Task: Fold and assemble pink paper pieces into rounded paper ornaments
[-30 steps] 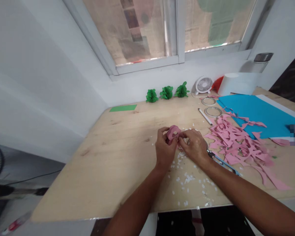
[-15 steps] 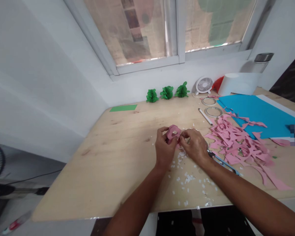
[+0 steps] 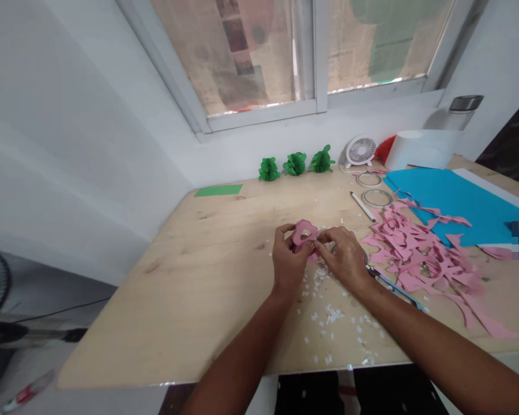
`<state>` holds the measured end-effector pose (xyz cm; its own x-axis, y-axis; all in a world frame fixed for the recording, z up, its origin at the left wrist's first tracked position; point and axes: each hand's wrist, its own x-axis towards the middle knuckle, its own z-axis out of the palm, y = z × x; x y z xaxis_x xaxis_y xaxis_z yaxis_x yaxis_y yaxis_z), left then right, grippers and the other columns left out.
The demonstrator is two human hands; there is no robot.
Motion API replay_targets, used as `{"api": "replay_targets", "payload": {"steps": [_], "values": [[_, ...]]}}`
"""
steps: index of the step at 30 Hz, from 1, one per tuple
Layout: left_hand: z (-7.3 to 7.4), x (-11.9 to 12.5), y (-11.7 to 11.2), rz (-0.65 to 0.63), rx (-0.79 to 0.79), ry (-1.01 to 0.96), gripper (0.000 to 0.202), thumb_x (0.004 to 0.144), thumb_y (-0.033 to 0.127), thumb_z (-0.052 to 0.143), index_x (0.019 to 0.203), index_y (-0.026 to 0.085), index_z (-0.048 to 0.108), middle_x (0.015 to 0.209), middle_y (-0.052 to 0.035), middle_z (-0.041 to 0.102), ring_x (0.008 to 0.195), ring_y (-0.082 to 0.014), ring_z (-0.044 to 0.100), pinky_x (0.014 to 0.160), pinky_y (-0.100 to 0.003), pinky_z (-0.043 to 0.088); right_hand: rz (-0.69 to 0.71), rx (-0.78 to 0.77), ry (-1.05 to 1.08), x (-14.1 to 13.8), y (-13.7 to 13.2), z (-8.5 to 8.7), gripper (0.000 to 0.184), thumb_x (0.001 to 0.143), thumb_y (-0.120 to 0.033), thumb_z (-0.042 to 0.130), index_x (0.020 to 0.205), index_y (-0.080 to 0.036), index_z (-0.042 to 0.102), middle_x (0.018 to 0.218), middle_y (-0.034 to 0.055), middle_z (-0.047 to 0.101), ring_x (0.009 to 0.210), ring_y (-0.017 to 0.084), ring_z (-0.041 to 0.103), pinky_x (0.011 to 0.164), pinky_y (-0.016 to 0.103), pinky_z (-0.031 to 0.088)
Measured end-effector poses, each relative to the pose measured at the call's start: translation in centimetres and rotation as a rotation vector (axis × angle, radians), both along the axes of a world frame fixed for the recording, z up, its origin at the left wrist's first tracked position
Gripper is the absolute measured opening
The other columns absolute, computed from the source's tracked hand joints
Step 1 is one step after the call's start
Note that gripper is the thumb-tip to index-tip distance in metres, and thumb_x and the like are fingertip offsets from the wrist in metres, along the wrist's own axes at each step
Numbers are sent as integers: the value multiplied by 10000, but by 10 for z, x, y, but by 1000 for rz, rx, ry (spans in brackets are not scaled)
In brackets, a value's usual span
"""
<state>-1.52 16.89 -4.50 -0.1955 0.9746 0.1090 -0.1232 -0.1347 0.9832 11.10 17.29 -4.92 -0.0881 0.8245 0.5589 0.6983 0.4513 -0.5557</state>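
A small pink paper flower shape [image 3: 304,232] is pinched between both hands just above the wooden table [image 3: 207,276]. My left hand [image 3: 288,262] grips its left and lower side with closed fingers. My right hand [image 3: 345,256] pinches its right edge, fingers curled together. Tiny white paper bits [image 3: 328,314] lie scattered on the table under and in front of the hands.
Pink paper offcuts [image 3: 419,253] pile up to the right, beside a blue sheet [image 3: 454,199] and blue-handled scissors [image 3: 393,285]. Three green paper balls [image 3: 294,163], a small white fan [image 3: 360,151], two tape rings [image 3: 375,197], a white pen [image 3: 362,206] and a green sheet [image 3: 218,189] lie farther back.
Both hands stay on the pink piece with only slight finger shifts. The view has shifted a little.
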Motion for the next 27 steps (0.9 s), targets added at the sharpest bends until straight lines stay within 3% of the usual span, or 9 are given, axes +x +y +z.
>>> {"api": "replay_targets", "payload": {"steps": [14, 20, 27], "values": [[0, 1, 0, -7, -20, 23, 467, 628, 207, 675, 1047, 176, 473, 843, -47, 682, 712, -166, 662, 685, -310, 542, 20, -14, 19, 0, 1, 0, 90, 805, -201, 523, 737, -200, 582, 728, 40, 630, 750, 196, 555, 740, 328, 388], [5, -3, 2, 21, -56, -49, 457, 619, 197, 689, 1025, 181, 480, 794, -27, 677, 667, -161, 661, 657, -301, 539, -35, -90, 231, 3, 2, 2, 91, 798, -239, 511, 748, -195, 573, 719, 25, 608, 708, 178, 555, 653, 291, 413], [11, -15, 12, 69, -96, -292, 484, 569, 175, 721, 999, 163, 499, 830, -34, 673, 655, -134, 643, 660, -281, 517, 185, -104, 227, 1, -5, 9, 142, 794, -243, 520, 658, -204, 532, 628, -8, 571, 624, 145, 543, 622, 263, 418]]}}
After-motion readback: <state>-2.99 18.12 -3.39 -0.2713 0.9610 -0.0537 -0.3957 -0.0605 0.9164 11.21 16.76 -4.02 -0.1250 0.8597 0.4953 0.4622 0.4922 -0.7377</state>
